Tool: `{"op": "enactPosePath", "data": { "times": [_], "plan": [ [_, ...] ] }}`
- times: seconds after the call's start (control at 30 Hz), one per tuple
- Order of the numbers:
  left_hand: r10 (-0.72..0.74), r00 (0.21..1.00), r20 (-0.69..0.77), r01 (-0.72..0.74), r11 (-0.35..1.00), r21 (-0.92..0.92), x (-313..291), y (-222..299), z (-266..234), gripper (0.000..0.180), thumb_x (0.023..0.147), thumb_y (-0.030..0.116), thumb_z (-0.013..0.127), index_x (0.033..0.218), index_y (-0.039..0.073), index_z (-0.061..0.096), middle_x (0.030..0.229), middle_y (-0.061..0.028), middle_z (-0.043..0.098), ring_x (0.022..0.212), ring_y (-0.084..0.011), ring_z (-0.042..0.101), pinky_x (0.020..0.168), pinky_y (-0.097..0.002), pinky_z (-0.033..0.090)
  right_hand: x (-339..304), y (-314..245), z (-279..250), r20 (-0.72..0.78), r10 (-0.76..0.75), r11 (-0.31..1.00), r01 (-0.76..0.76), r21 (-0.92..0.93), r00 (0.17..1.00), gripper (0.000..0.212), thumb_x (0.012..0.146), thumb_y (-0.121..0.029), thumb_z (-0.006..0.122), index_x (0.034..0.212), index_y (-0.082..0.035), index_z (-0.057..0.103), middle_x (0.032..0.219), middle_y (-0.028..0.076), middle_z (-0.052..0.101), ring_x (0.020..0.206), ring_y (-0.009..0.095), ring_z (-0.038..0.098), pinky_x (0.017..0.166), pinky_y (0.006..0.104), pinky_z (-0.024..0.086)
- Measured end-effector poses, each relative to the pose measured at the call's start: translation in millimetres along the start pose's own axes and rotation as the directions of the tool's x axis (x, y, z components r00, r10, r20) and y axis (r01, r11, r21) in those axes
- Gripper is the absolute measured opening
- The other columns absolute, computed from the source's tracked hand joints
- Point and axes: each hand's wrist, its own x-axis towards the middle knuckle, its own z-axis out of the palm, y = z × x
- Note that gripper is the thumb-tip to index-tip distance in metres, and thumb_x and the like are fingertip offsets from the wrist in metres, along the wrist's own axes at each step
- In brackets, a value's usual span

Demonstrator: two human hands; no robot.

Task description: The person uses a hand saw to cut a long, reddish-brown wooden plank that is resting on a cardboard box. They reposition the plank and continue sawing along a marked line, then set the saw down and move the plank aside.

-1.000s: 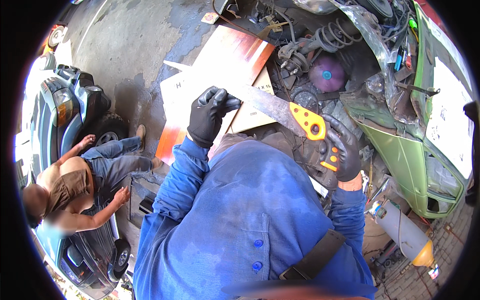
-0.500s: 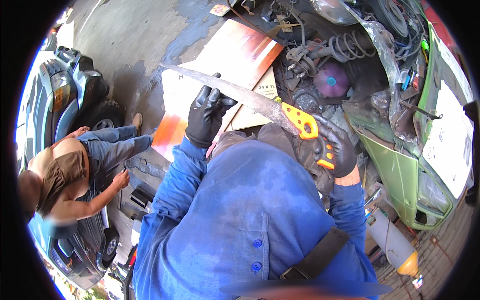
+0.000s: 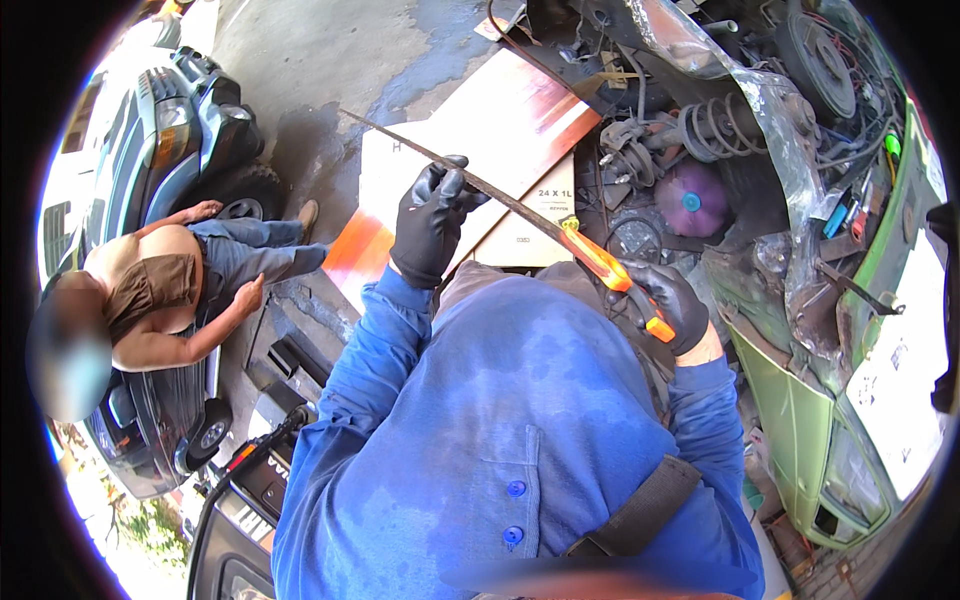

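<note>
A handsaw (image 3: 515, 206) with an orange handle spans the space between my hands, its narrow tip pointing to the far left. The blade appears nearly edge-on as a thin dark line. Black-gloved fingers of my right hand (image 3: 680, 312) are wrapped round the handle. My left hand (image 3: 425, 235), also in a black glove, has its thumb and fingers closed at the blade part way along; the exact contact is hard to see. Below the saw lie flattened cardboard pieces (image 3: 490, 115), white with orange and brown patches.
At the right stands a green car body (image 3: 790, 400), opened up to show a coil spring (image 3: 715, 128) and a purple round part (image 3: 692, 198). On the left, a person (image 3: 170, 290) in jeans is beside a dark vehicle (image 3: 165, 140). Wet patches mark the floor (image 3: 300, 60).
The saw has rolled from showing its broad side to nearly edge-on, with both hands still at it. My view has shifted, and the surroundings sit farther right in it.
</note>
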Motion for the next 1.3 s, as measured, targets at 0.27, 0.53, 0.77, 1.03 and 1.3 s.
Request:
{"op": "enactPosePath", "data": {
  "times": [0.27, 0.53, 0.77, 1.03, 1.3],
  "plan": [
    [-0.054, 0.977, -0.208, 0.074, 0.993, 0.093, -1.0, -6.8, 29.1, 0.035, 0.107, 0.023, 0.068, 0.130, -0.002, 0.059, 0.100, -0.0091, 0.069, 0.091, -0.0180, 0.072, 0.091, -0.0344, 0.061, 3.8, 30.7, -28.6, 0.192, 0.129, 0.981, -0.154, 0.120, 0.973, 0.038, 0.100, -0.008, 0.069, 0.136, 0.001, 0.067, 0.098, 0.009, 0.076, 0.071, 0.011, 0.067, 0.064, 0.0274, 0.055],
    [-0.033, 0.993, -0.109, 0.051, 0.986, 0.160, -5.6, -35.8, 38.6, 0.048, 0.111, 0.024, 0.062, 0.146, -0.008, 0.053, 0.127, -0.0141, 0.064, 0.110, -0.0217, 0.070, 0.104, -0.0390, 0.059, 14.5, 45.1, -54.4, 0.194, 0.506, 0.785, -0.542, 0.301, 0.841, 0.042, 0.114, -0.037, 0.053, 0.127, -0.001, 0.071, 0.085, 0.002, 0.073, 0.056, 0.006, 0.057, 0.052, 0.0237, 0.046],
    [-0.034, 0.990, -0.136, 0.042, 0.997, 0.057, -7.0, -46.1, 43.9, 0.035, 0.109, 0.020, 0.063, 0.132, -0.006, 0.062, 0.116, -0.0142, 0.071, 0.107, -0.0228, 0.074, 0.100, -0.0376, 0.062, 25.6, 29.8, -75.7, 0.003, 0.569, 0.737, -0.512, 0.441, 0.822, 0.035, 0.109, -0.027, 0.064, 0.132, -0.001, 0.069, 0.093, -0.001, 0.070, 0.066, 0.004, 0.057, 0.057, 0.0220, 0.045],
    [-0.100, 0.979, -0.179, 0.098, 0.995, -0.022, -9.3, -48.4, 17.0, 0.019, 0.108, 0.016, 0.065, 0.104, -0.003, 0.064, 0.099, -0.0135, 0.073, 0.092, -0.0216, 0.077, 0.087, -0.0332, 0.064, 39.9, -8.1, -61.1, -0.029, 0.542, 0.814, -0.515, 0.270, 0.840, 0.036, 0.108, -0.035, 0.063, 0.121, -0.002, 0.070, 0.074, 0.000, 0.062, 0.057, 0.007, 0.056, 0.053, 0.0240, 0.043],
    [-0.085, 0.988, -0.132, 0.076, 0.994, -0.073, -21.3, -40.0, -41.1, 0.019, 0.109, 0.016, 0.064, 0.102, -0.001, 0.063, 0.099, -0.0132, 0.072, 0.093, -0.0221, 0.076, 0.088, -0.0355, 0.064, 51.4, -27.3, -9.7, -0.017, 0.534, 0.829, -0.519, 0.209, 0.845, 0.038, 0.107, -0.033, 0.066, 0.126, 0.000, 0.068, 0.076, 0.000, 0.063, 0.058, 0.008, 0.058, 0.053, 0.0249, 0.046]
  ]
}}
